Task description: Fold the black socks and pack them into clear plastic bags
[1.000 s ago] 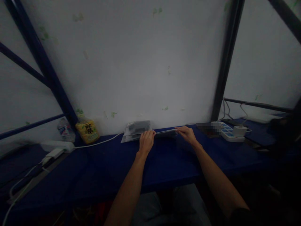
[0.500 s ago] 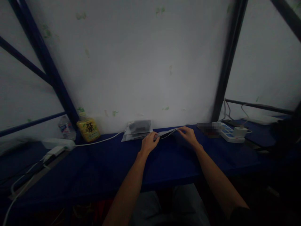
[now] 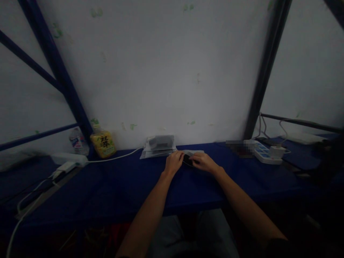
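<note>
Stack [image 3: 160, 144]: grey packets, back of desk [image 3: 118, 190].
Left hand [image 3: 174, 162]: fingers curled closed on left end of grey bag [image 3: 191, 152].
Bag: between hands, dark patch [image 3: 187, 160] showing (lining or contents, can't tell); midway, I judge: parted, not yet released.
Right hand [image 3: 203, 162]: fingertips seemingly pinched on bag; nearer my left than a frame ago.

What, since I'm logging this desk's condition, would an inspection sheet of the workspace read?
Surface: blue table, dimly lit
Things in hand: grey bag, with an unclear dark patch
Clutter: stack of bags by the wall; yellow bottle, clear bottle at left
Hands: left hand holds the grey bag's left side; right hand at the dark patch, grip unclear
Cables: white cable from the left power strip toward the stack
Surroundings: green marks on the wall
</note>
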Demonstrator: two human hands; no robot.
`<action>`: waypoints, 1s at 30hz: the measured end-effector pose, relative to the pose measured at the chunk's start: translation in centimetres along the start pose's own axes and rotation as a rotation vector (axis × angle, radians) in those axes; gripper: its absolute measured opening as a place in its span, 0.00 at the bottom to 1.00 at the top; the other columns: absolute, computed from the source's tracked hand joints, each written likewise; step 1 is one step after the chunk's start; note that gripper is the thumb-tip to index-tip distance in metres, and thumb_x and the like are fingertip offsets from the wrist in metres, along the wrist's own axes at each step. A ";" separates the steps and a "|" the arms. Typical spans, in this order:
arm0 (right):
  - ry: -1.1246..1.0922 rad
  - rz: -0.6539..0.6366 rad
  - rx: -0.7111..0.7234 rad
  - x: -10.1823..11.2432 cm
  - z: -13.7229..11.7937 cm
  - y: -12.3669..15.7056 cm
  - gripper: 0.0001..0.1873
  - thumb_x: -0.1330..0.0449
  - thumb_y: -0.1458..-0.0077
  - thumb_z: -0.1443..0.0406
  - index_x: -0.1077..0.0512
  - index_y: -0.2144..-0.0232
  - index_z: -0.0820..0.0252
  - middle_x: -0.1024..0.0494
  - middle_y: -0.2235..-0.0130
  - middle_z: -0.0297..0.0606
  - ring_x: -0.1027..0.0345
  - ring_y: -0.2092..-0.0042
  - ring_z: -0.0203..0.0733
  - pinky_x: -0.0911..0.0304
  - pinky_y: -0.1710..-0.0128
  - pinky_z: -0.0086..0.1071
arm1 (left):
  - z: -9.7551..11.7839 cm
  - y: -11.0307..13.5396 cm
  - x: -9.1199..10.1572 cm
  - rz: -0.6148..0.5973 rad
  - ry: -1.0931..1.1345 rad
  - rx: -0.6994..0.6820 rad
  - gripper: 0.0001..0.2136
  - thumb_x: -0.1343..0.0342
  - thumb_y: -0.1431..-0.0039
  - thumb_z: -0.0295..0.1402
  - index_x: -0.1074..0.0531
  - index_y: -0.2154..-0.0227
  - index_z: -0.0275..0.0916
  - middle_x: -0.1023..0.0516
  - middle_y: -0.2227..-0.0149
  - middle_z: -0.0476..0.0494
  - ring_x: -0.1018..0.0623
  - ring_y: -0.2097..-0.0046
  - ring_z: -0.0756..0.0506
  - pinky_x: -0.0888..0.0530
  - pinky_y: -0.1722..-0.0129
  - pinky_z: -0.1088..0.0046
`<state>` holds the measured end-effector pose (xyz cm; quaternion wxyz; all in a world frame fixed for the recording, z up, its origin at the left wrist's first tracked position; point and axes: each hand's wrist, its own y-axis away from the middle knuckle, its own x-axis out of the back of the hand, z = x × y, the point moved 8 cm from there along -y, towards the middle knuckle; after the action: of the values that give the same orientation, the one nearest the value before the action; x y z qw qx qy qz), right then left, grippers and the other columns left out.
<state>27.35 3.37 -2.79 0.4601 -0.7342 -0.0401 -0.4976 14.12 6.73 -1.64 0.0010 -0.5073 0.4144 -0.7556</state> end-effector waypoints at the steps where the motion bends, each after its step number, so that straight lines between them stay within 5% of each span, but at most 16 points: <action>1: 0.013 -0.035 0.019 -0.4 -0.5 -0.2 0.15 0.49 0.42 0.67 0.26 0.56 0.56 0.23 0.59 0.42 0.29 0.57 0.43 0.34 0.55 0.35 | 0.0 0.0 0.0 0.007 0.000 0.000 0.09 0.53 0.34 0.32 0.29 0.59 0.40 0.23 0.61 0.46 0.24 0.57 0.47 0.30 0.57 0.75; 9: 0.030 -0.078 0.063 -1.4 -2.0 -0.6 0.21 0.51 0.42 0.70 0.31 0.47 0.57 0.26 0.51 0.44 0.33 0.48 0.45 0.37 0.47 0.39 | 0.2 0.0 -0.1 0.005 -0.014 -0.004 0.09 0.54 0.33 0.34 0.29 0.60 0.41 0.24 0.61 0.46 0.25 0.59 0.47 0.31 0.60 0.75; 16: 0.036 -0.218 -0.110 -3.3 0.9 0.2 0.37 0.46 0.52 0.74 0.42 0.38 0.61 0.35 0.40 0.47 0.40 0.41 0.46 0.43 0.42 0.39 | 0.8 0.0 -0.1 -0.010 0.014 -0.046 0.09 0.55 0.33 0.33 0.30 0.62 0.40 0.25 0.60 0.45 0.27 0.55 0.46 0.31 0.54 0.71; 20: 0.126 -0.269 -0.256 -3.7 1.6 0.2 0.28 0.48 0.48 0.73 0.35 0.43 0.59 0.29 0.45 0.46 0.35 0.44 0.46 0.42 0.44 0.37 | 1.7 0.2 -0.7 -0.075 0.010 -0.122 0.09 0.52 0.36 0.37 0.29 0.63 0.40 0.25 0.57 0.43 0.30 0.50 0.42 0.36 0.47 0.63; 24: 0.151 -0.301 -0.289 -3.5 1.5 0.0 0.22 0.50 0.45 0.72 0.28 0.50 0.61 0.25 0.50 0.48 0.32 0.48 0.47 0.41 0.47 0.38 | 0.4 0.8 -2.7 -0.211 0.046 -0.005 0.17 0.58 0.34 0.44 0.34 0.49 0.43 0.32 0.45 0.42 0.33 0.44 0.41 0.35 0.47 0.60; 30: -0.275 -0.321 -0.134 -1.8 2.1 1.0 0.19 0.48 0.52 0.72 0.23 0.60 0.61 0.21 0.59 0.40 0.29 0.56 0.42 0.37 0.52 0.34 | -1.1 1.9 -5.7 -0.455 0.033 0.068 0.27 0.71 0.33 0.51 0.40 0.40 0.47 0.38 0.38 0.44 0.40 0.37 0.41 0.41 0.42 0.57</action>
<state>28.43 5.04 -4.96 0.3153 -0.8085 -0.1856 -0.4609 15.21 8.60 -7.34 -0.1594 -0.5750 0.2637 -0.7579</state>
